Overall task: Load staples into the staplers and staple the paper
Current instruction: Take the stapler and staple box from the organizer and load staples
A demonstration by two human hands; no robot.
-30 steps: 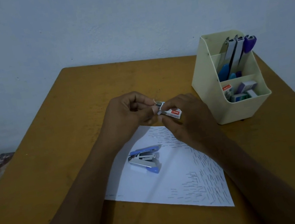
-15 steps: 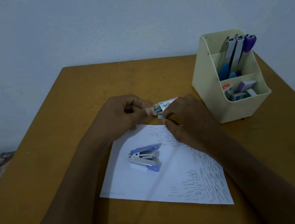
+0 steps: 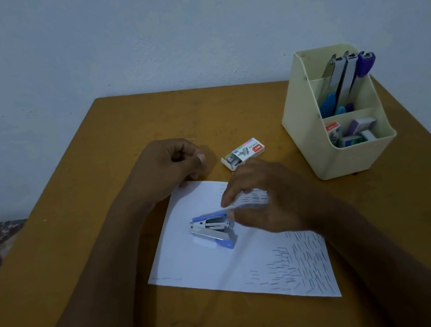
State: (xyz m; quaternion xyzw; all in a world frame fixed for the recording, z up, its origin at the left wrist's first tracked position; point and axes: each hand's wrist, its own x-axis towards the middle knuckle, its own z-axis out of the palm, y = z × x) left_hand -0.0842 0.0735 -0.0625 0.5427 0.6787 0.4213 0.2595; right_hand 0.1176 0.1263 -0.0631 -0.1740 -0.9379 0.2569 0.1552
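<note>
Stapler (image 3: 212, 230): where is it, and why is it swung open like that?" asks the first.

"It lies on the white paper (image 3: 228, 273), mid-table, with its blue plastic top lifted off the bright metal channel. I judge it is open so that a strip can drop in."

"And the right hand (image 3: 262, 207)?"

"Its fingers are spread and loose and hold nothing, just at the stapler's hinge end (it is motion-blurred, so I cannot say whether it touches). A reach to steady or lift it, I'd guess."

"The left hand (image 3: 171, 165)?"

"It is curled, thumb pressed to forefinger, by the paper's far corner. It looks like a pinch on something thin, but I cannot tell whether anything is in it."

"The staple box (image 3: 245, 151)?"

"A small printed card box, flat on the ochre table (image 3: 84, 273) just beyond the paper. Its end flap is open toward the left hand, with grey staples (image 3: 233, 161) showing. Kept close for refilling, I think."

"Anything else?"

"A cream, smooth-walled plastic organizer (image 3: 316, 151) stands at the right, with long metal and purple tools upright at the back and small boxes in front. The paper's near-right part is thick with short dark strokes."
</note>
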